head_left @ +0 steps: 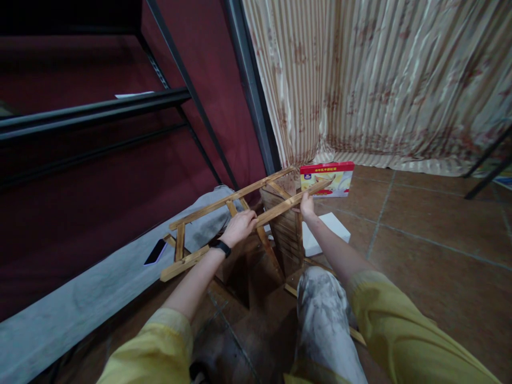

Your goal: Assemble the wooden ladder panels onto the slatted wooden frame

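Note:
A wooden frame like a small ladder (232, 201), two long rails joined by short crosspieces, lies tilted in front of me. My left hand (240, 225), with a dark watch on its wrist, is closed over the near rail around its middle. Farther along that same rail, my right hand (307, 207) grips it near the far end; part of its fingers is hidden behind the wood. Below the frame stands a slatted wooden piece (283, 229), partly covered by the rails. I cannot tell whether the two are joined.
A red and yellow printed box (344, 178) stands by the curtain (360, 96), with a white box (330, 230) nearer. A phone (155, 252) and grey cloth (206, 226) lie on the pale ledge (92, 298). A dark metal shelf (96, 114) is at left.

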A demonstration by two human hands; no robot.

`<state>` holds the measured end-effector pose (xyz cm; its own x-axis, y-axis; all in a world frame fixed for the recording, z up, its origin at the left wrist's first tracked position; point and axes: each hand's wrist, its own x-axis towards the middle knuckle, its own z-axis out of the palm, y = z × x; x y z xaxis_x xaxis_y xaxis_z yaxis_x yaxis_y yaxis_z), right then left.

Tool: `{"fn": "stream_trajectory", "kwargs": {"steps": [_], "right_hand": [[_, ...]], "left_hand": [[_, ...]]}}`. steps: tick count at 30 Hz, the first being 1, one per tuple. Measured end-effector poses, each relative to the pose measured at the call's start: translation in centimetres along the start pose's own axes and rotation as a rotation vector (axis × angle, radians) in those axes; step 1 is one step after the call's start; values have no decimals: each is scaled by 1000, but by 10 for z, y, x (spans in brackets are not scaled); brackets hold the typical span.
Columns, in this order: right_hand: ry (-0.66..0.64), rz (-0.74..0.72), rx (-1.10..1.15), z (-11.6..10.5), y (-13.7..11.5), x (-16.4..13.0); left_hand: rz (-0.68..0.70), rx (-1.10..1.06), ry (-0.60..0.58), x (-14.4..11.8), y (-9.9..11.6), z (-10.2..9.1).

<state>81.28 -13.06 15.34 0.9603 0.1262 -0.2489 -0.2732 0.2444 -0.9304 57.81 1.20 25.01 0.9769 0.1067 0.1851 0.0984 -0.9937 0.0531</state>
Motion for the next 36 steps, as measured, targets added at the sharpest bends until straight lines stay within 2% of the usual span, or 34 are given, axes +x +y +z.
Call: {"fn": "stream_trajectory", "kwargs": {"steps": [4, 7, 9, 11, 14, 18, 21, 25, 28, 31, 33, 36], "right_hand": [[0, 4, 5, 0, 1, 1], [-1, -5, 1, -1, 0, 0], [-4, -12, -5, -1, 0, -1], [-5, -15, -10, -1, 0, -2], [-5, -12, -12, -1, -1, -5], [-20, -4, -13, -1, -2, -6], [-24, -4, -9, -1, -2, -6], [-25, -10, 6, 0, 0, -4], [-17, -7, 12, 0, 0, -4], [-22, -7, 24, -1, 1, -4], [-22, -12, 33, -1, 2, -4], [-22, -13, 54, -2, 4, -4]], "left_hand": [[-173, -3, 19, 3, 5, 1], [-71, 35, 6, 9, 3, 3], [12, -8, -25, 11, -1, 5], [39, -90, -33, 10, -4, 7], [-23, -166, 22, 6, -5, 9], [-131, -77, 80, 4, 0, 11], [-27, -3, 39, 9, -2, 10], [92, -102, -11, 11, -8, 9], [-4, -124, 29, 7, -8, 9], [-143, 1, 26, 2, -4, 8], [-127, 83, -3, 1, 0, 6], [2, 136, -9, 1, 2, 3]]}}
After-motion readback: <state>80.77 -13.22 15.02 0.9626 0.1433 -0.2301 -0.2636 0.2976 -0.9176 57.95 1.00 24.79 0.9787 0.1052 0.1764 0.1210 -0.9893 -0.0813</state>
